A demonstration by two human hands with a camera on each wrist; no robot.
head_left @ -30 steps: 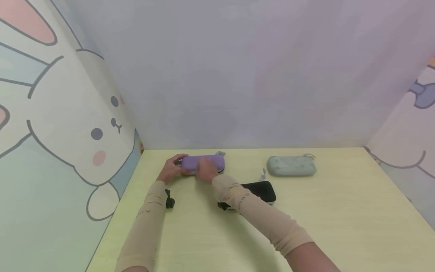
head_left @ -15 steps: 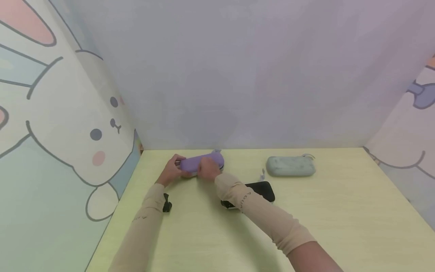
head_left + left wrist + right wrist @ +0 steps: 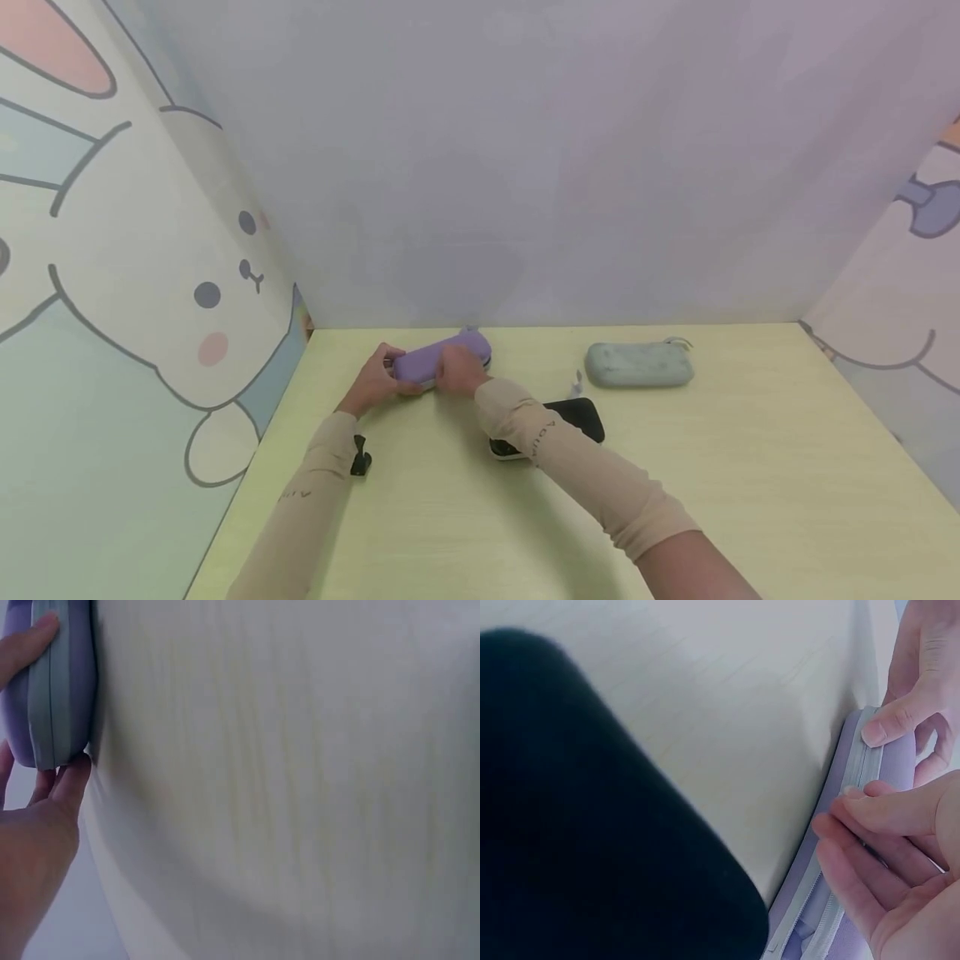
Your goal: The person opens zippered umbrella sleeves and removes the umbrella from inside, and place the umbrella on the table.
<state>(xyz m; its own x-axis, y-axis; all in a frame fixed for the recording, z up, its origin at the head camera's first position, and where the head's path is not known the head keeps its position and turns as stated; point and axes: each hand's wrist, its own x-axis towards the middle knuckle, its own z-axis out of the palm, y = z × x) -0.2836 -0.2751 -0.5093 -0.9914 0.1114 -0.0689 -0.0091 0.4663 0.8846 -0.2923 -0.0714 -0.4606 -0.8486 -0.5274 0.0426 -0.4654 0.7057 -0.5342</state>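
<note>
A purple pencil case [image 3: 429, 360] lies at the back left of the table, slanted with its right end farther back. My left hand [image 3: 372, 383] holds its left end. In the left wrist view, the left thumb [image 3: 37, 636] presses on the pale zip band and the other fingers reach around the end. My right hand [image 3: 900, 847] pinches at the zip along the near side; the pull itself is hidden by the fingers. In the right wrist view, the zip [image 3: 810, 907] gapes on one side of that hand, while its edges meet toward the left hand.
A black case [image 3: 581, 417] sits partly beneath the right forearm; a large dark rounded shape [image 3: 607, 810] fills the left of the right wrist view. A grey-green pencil case [image 3: 639, 365] lies at the back right. A wall [image 3: 525, 167] rises behind the table.
The purple pencil case has turned, its right end swinging back and its left end coming slightly nearer. My left hand has shifted a little with it; the right hand stays at the zip.
</note>
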